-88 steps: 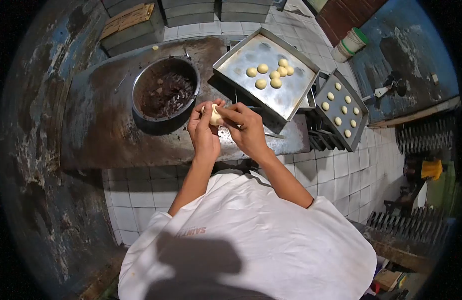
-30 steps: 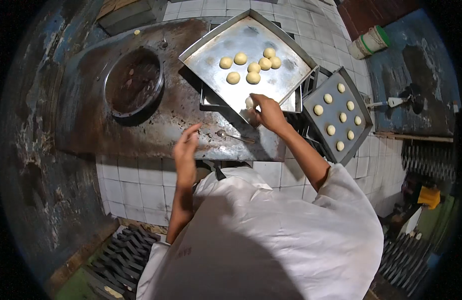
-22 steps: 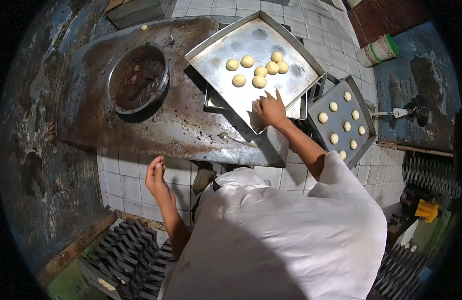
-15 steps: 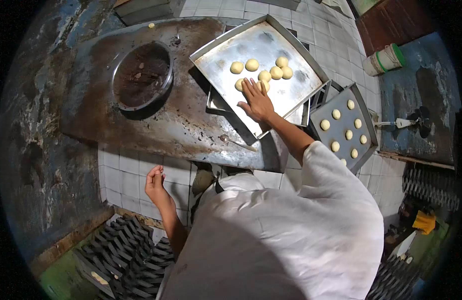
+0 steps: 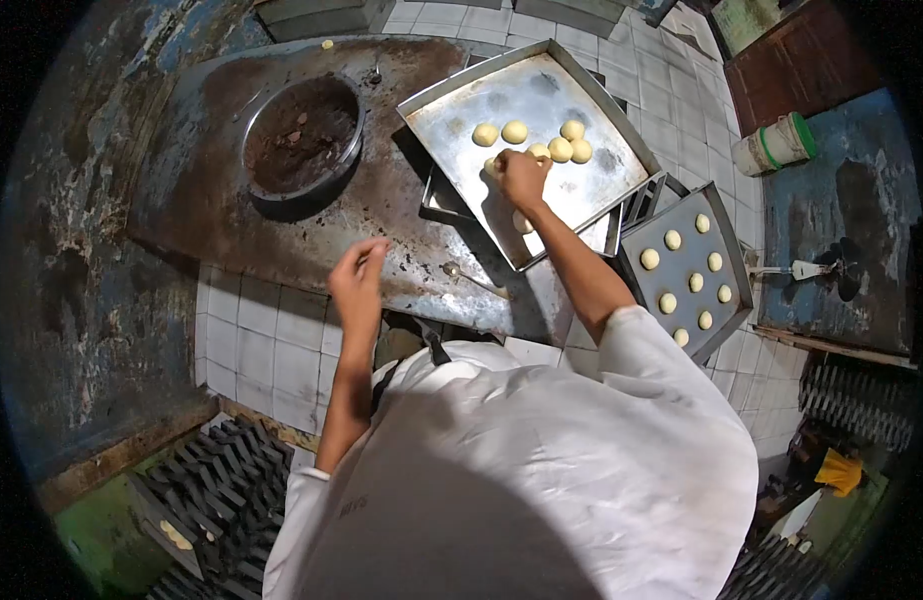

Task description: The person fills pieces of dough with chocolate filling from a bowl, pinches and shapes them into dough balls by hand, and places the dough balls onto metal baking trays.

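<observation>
Several pale round dough balls [image 5: 514,132] lie on a shallow metal tray [image 5: 461,93]. Over their near side is my right hand [image 5: 522,182], fingers bent down and closed round a dough ball [image 5: 491,167] that is mostly hidden. Another dough ball [image 5: 522,222] sits under my right wrist, partly covered. My left hand [image 5: 357,285] hovers at the table's front edge, its fingers loosely bent with the thumb apart and nothing visible between them. A long-handled spoon [image 5: 476,281] rests on the table just right of it.
A metal bowl of dark brown filling [image 5: 299,140] stands on the stained metal table [image 5: 196,200]. Lower at the right, a dark tray [image 5: 639,285] holds spaced dough balls. A white bucket with a green lid [image 5: 776,145] is at far right. Stacked dark racks [image 5: 216,490] are at lower left.
My right hand has gone from lying flat over the dough balls to bent fingers. My left hand has risen from below the table edge towards the table. The view has shifted slightly.
</observation>
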`<state>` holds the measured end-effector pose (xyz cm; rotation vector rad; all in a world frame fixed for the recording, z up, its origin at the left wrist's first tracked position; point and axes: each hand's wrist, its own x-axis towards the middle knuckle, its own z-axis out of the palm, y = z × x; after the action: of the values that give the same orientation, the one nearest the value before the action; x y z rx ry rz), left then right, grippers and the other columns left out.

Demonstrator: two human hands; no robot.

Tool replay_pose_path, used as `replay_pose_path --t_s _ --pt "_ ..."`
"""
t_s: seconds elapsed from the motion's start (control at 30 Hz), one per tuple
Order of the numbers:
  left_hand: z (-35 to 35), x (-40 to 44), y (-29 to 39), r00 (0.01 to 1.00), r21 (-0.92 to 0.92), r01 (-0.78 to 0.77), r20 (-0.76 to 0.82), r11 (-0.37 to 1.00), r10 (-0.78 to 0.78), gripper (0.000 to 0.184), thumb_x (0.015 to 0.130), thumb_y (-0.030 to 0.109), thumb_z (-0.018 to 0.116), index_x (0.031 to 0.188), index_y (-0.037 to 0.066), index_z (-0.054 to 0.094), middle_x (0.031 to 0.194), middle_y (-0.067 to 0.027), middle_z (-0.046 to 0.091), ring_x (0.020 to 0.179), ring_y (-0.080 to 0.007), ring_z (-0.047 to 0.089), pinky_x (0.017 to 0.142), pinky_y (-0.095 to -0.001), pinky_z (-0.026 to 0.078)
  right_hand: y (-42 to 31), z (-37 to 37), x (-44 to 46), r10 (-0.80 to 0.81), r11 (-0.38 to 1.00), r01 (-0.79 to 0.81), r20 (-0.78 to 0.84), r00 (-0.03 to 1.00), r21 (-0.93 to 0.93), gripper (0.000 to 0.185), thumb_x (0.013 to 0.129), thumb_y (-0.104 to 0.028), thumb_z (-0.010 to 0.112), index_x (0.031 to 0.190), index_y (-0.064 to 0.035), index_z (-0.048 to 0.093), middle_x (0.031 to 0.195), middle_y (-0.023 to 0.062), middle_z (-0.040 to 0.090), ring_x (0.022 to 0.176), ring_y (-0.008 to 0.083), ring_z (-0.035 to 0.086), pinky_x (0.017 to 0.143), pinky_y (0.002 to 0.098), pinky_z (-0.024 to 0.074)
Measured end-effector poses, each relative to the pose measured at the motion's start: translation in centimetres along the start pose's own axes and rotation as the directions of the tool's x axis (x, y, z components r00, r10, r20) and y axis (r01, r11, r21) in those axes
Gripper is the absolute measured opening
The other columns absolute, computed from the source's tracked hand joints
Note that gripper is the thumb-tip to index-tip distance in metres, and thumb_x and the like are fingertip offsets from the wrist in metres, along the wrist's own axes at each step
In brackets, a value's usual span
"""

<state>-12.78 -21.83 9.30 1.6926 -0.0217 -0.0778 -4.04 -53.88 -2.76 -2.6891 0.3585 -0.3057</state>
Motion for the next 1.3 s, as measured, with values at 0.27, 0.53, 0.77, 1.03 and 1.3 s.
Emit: replay_pose_path --t_s 0.27,0.53,0.77,1.03,1.3 --pt "9.4 4.3 2.5 0.936 -0.290 0.200 0.338 0.936 -0.096 0.027 0.096 0.015 0.071 0.116 -0.003 0.068 0.104 -0.0077 0.071 0.097 -0.0119 0.065 0.088 -0.0260 0.050 -7.4 -14.1 -7.8 0.030 0.131 -0.512 0.512 0.858 0.849 0.024 0.101 -0.027 0.061 0.106 -0.0048 0.068 0.098 0.0005 0.067 0.092 0.0100 0.059 0.090 0.0280 0.0458" --pt "8.5 3.4 -1.6 0.787 -0.591 0.603 0.551 0.535 -0.278 0.026 0.103 0.021 0.061 0.119 0.000 0.061 0.111 -0.0066 0.067 0.104 -0.0147 0.064 0.096 -0.0311 0.050 -12.6 -5.6 -11.5 0.462 0.519 -0.301 0.034 0.886 0.800 0.034 0.100 -0.031 0.063 0.090 0.0016 0.067 0.073 0.0184 0.064 0.067 0.0199 0.060 0.065 0.0384 0.0481" --pt "0.1 3.7 -4.3 0.699 -0.634 0.711 0.592 0.304 -0.401 0.040 0.105 0.032 0.056 0.129 0.000 0.056 0.126 -0.0107 0.062 0.118 -0.0224 0.060 0.107 -0.0392 0.046 -13.3 1.9 -14.8 0.228 -0.149 -0.625 0.642 0.732 0.766 0.046 0.103 -0.049 0.055 0.103 -0.0038 0.066 0.091 0.0041 0.066 0.081 0.0130 0.061 0.072 0.0314 0.0505" --pt "-15.2 9.5 -8.6 0.813 -0.875 0.471 0.382 0.112 -0.439 0.046 0.100 0.031 0.062 0.133 0.000 0.053 0.134 -0.0127 0.057 0.128 -0.0265 0.054 0.111 -0.0446 0.041 -7.3 6.9 -19.1 0.028 0.930 0.101 0.342 0.939 -0.353 0.027 0.090 -0.014 0.062 0.115 -0.0068 0.055 0.113 0.0175 0.062 0.111 0.0419 0.058 0.087 0.0566 0.0470" --pt "-24.8 14.7 -13.8 0.774 -0.928 0.311 0.123 0.205 -0.621 0.030 0.099 0.024 0.064 0.121 0.004 0.059 0.124 -0.0071 0.064 0.120 -0.0222 0.060 0.106 -0.0407 0.046 -29.8 7.1 4.9 -0.267 0.963 0.264 0.355 0.896 0.056 0.016 0.095 -0.011 0.054 0.108 -0.0049 0.052 0.098 0.0227 0.066 0.091 0.0455 0.064 0.073 0.0524 0.0518"
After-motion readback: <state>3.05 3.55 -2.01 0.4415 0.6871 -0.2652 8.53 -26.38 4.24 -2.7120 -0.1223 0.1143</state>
